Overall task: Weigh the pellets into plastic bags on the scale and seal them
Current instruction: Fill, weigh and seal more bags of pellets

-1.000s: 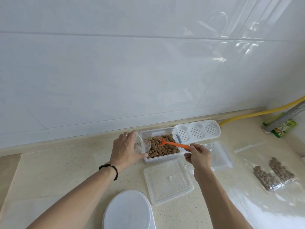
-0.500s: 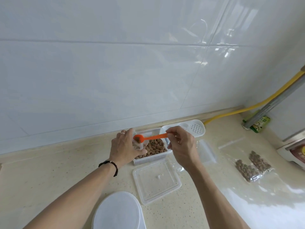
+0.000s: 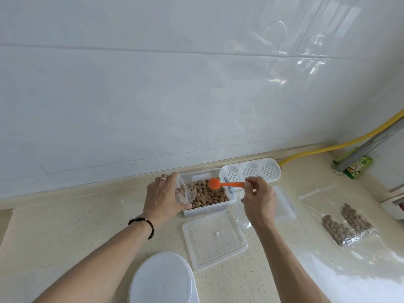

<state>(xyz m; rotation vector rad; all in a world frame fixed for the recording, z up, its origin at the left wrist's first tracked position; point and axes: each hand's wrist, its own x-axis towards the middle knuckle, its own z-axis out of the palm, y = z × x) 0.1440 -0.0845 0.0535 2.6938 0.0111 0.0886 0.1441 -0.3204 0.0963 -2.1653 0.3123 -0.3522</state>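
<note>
- Centrally, near the counter's (image 3: 65, 232) back edge: clear tub (image 3: 227, 205) of brown pellets (image 3: 207, 194), uncovered, close to the tiled wall (image 3: 153, 95).
- Left hand (image 3: 162, 196), ring on one finger, dark bead bracelet at wrist, grips a small clear plastic bag (image 3: 183, 191) at the tub's left end; thumb and fingers curl round it, mouth held open, a few pellets visible inside.
- Right hand (image 3: 259, 196) pinches the handle of an orange scoop (image 3: 225, 184); round bowl hangs over the pellets, just right of the bag's mouth. Whether the bowl is loaded: cannot tell.
- White perforated tray (image 3: 251, 170) with three round wells lies behind the right hand, against the wall edge, touching the tub's right rear corner.
- Clear flat lid (image 3: 215, 239) lies just in front of the tub, between the forearms.
- White round-edged lid (image 3: 162, 279) at the counter's near edge, partly cut off by the frame.
- Empty clear bags (image 3: 284, 204) lie right of the right hand, partly hidden by it.
- Two filled pellet bags (image 3: 346, 224) lie side by side towards the counter's right edge, well apart from the tub.
- Yellow hose (image 3: 341, 146) runs along the back right corner.
</note>
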